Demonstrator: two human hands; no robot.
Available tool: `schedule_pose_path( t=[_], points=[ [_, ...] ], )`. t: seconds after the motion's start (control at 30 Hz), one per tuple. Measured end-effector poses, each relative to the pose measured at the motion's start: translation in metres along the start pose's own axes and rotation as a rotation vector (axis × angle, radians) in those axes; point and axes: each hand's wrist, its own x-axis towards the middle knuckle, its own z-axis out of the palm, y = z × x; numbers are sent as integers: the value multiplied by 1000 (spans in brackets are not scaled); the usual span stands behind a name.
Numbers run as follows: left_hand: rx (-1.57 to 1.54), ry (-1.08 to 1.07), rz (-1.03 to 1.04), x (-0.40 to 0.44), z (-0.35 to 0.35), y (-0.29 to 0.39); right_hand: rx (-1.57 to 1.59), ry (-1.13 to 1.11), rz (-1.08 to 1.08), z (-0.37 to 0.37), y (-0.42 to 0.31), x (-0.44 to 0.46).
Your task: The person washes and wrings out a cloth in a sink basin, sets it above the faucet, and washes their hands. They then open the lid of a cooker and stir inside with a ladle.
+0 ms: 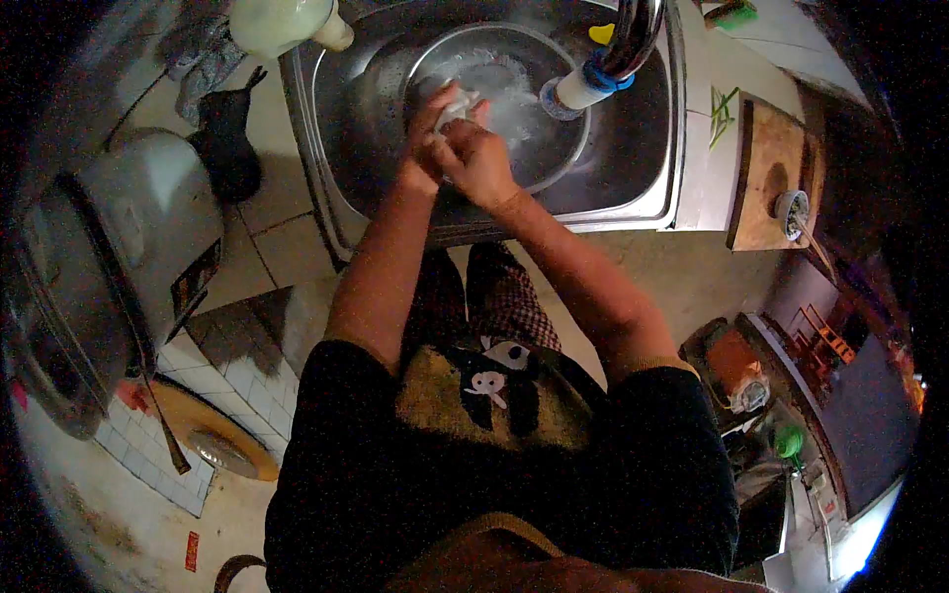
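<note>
Both hands meet over a round metal basin (583,138) that stands in the steel sink (652,188). My left hand (425,143) is closed around a crumpled white cloth (458,105), whose folds show between the fingers. Pressed against it from the right, my right hand (476,158) has its fingers curled over the same cloth; some fingertips are hidden. Cloudy, whitish water (499,89) lies in the basin below. To the right of the hands, the tap (633,40) with its white and blue nozzle (573,94) points down over the basin.
A pale rounded vessel (282,25) stands at the sink's upper left, near a dark cloth (229,138). Right of the sink are green stalks (724,114) and a wooden board (761,168) bearing a small bowl (792,212). A large grey appliance (148,217) is at left.
</note>
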Motion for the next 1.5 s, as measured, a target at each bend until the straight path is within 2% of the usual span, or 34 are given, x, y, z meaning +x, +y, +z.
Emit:
schedule_pose_path(
  t=[0.03,0.1,0.17,0.2,0.23,0.3,0.33,0.37,0.43,0.5,0.53,0.6,0.63,0.67,0.7,0.73,0.77,0.83,0.87,0.93,0.97,1.03,1.07,1.13,1.17,1.2,1.27,1.33,1.37,1.4,1.43,1.47,1.5],
  points=[
    [-113,43,-66,-4,14,11,-1,1,0,0,-4,2],
    [-226,93,-127,-7,30,19,-180,67,-243,0,-8,5],
    [-738,92,-315,3,18,-4,-194,98,-228,-1,1,10],
    [-736,94,-317,10,-1,-31,-209,125,-211,-1,10,13],
    [-672,-121,-190,19,-27,-64,-207,125,-208,-2,24,20],
    [-621,-16,-236,9,3,-46,-346,67,251,-8,66,36],
    [-595,36,-260,3,19,-37,-396,122,154,-14,84,37],
    [-450,405,-371,9,39,-30,-357,144,182,-19,91,40],
    [-423,288,-391,22,22,-30,-323,154,247,-28,119,42],
    [421,163,-153,23,11,-1,-334,124,322,-33,161,44],
    [421,169,-148,21,16,7,-294,155,153,-36,159,44],
    [1737,136,624,13,21,16,-544,99,29,-23,182,40],
    [1738,140,625,17,12,3,-667,84,-38,-17,194,38],
    [1830,9,577,23,-4,-22,-720,49,-91,-7,205,43],
    [1916,-126,526,30,-13,-38,-816,-28,-135,-14,177,39],
    [1886,-190,265,35,-12,-38,-907,-103,-186,-21,145,36],
    [1885,-191,266,36,-15,-41,-908,-103,-186,-19,146,37],
    [2039,-168,432,32,-19,-48,-1074,-150,-184,-17,150,39],
    [2038,-168,432,31,-23,-48,-1084,-141,-183,-18,154,42],
    [1450,-52,479,37,-29,-49,-882,-28,-112,-23,160,42],
    [1451,-52,478,41,-30,-52,-734,62,-50,-24,163,41],
    [756,405,162,48,-27,-59,-556,156,95,-12,160,35],
    [753,399,163,48,-22,-61,-517,133,167,-1,152,33],
    [84,497,-232,45,-12,-65,-385,-10,297,18,131,33],
    [-86,502,-329,42,-11,-63,-168,-42,383,24,118,32],
    [-254,523,-428,38,-11,-59,-169,-38,385,25,106,27],
    [-392,124,-148,31,-10,-32,13,94,78,21,78,20],
    [-344,208,-215,11,26,16,-36,19,26,11,46,14],
    [-162,94,-10,14,12,2,-86,-52,-28,7,31,12],
    [20,13,225,17,-1,-12,-87,-52,-28,5,18,10],
    [158,-33,457,20,-15,-26,-176,3,-122,5,6,7],
    [102,112,98,11,19,14,-263,59,-212,5,1,5],
    [-10,147,43,4,31,21,-264,60,-210,5,2,5]
  ],
)
